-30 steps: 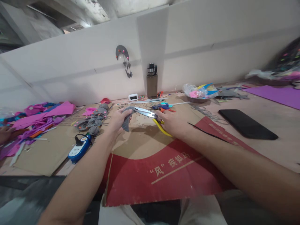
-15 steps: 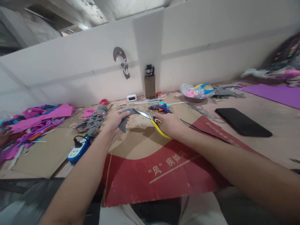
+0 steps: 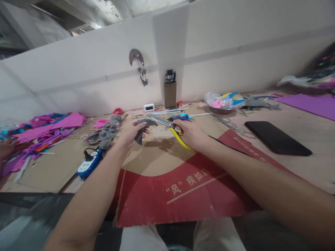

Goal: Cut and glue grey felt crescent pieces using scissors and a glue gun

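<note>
Pinched in my left hand [image 3: 133, 132] is a grey felt crescent [image 3: 142, 129], its tip pointing right. My right hand [image 3: 191, 134] grips scissors [image 3: 162, 121] with yellow handles; the blades point left, close to the crescent's right tip. Both hands are above a red and tan cardboard sheet [image 3: 183, 198]. Just behind my right hand lies a blue glue gun [image 3: 180, 117], partly hidden. A similar grey crescent with pink and red dots and dangling pieces [image 3: 136, 57] hangs on the wall.
Left are pink and purple felt scraps [image 3: 49, 129], grey felt pieces [image 3: 104, 134] and a blue-white power strip [image 3: 89, 164]. Another person's hand [image 3: 7, 148] shows at the far left. A bottle [image 3: 170, 92], small clock [image 3: 149, 107] and bowl [image 3: 225, 108] stand behind; a black phone [image 3: 277, 137] lies right.
The scissor blades have come away from the felt's edge, and the crescent has turned slightly in my left hand. The whole view has shifted a little.
</note>
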{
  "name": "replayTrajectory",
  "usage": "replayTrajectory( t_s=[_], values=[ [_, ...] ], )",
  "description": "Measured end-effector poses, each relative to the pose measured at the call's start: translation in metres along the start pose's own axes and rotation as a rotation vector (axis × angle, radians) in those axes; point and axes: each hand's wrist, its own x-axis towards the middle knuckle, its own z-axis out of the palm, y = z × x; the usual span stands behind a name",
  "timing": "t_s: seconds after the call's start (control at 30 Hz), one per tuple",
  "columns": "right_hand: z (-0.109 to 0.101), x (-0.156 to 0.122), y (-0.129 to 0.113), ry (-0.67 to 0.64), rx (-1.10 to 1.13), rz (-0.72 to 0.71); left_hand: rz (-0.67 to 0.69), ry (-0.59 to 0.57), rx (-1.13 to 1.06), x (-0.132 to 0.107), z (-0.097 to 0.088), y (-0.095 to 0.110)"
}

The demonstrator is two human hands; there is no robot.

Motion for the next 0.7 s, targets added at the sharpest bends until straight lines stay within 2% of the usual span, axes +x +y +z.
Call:
replayTrajectory(
  t_s=[0.27,0.7],
  values=[
    [-0.007,-0.004,-0.001,-0.062,-0.258,-0.054,-0.045,-0.032,-0.032,0.001,-0.005,0.001],
    [-0.012,-0.001,-0.006,-0.148,-0.377,-0.039,-0.168,-0.045,0.019,0.001,-0.006,0.001]
  ],
)
